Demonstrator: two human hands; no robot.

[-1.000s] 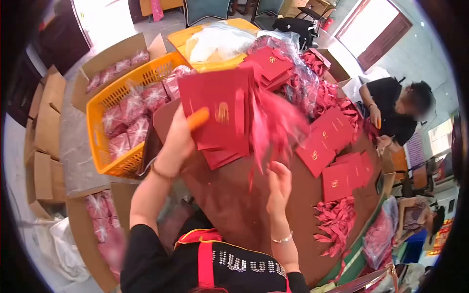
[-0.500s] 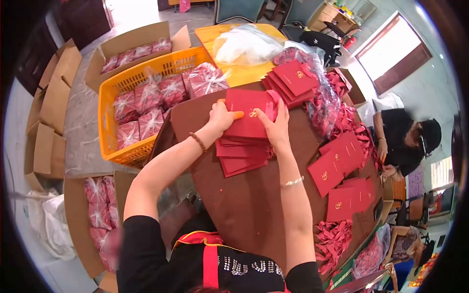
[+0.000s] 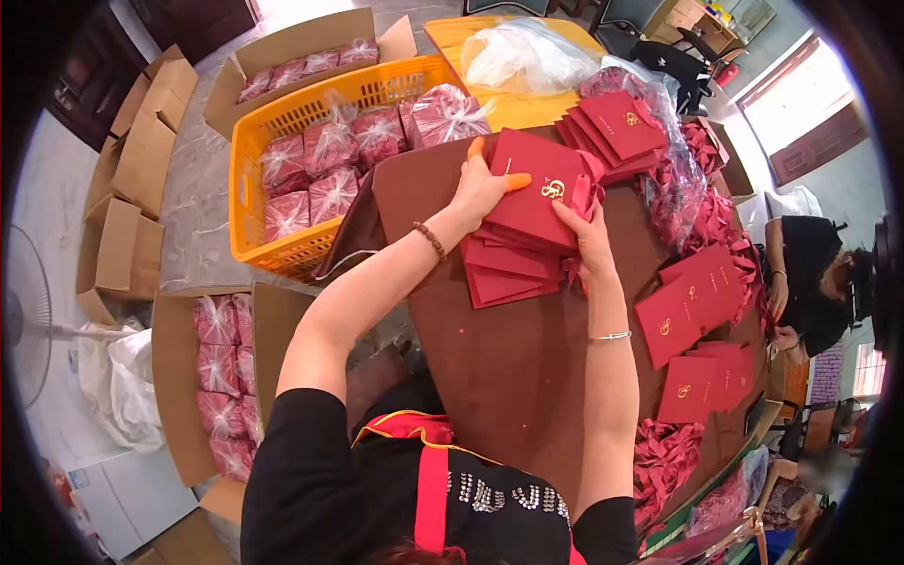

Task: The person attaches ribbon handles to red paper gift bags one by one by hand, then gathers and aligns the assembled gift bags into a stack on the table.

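Note:
Both my hands hold a stack of red boxes with a gold emblem on top and ribbon at the right end. My left hand, with orange covers on its fingertips, grips the stack's left side. Around the right end, beside the ribbon, my right hand is closed with its thumb on the top face. Under the held stack, more red boxes lie fanned on the brown table. The undersides of both hands' grips are hidden.
An orange basket of wrapped red packs stands at the left, near open cartons. Red boxes and loose ribbons lie at the right. A co-worker is at the far right; behind is a yellow table.
The boxes, first held up at the left with loose ribbons swinging, are now down on the pile. My right hand has come up to grip their right end. The view has shifted.

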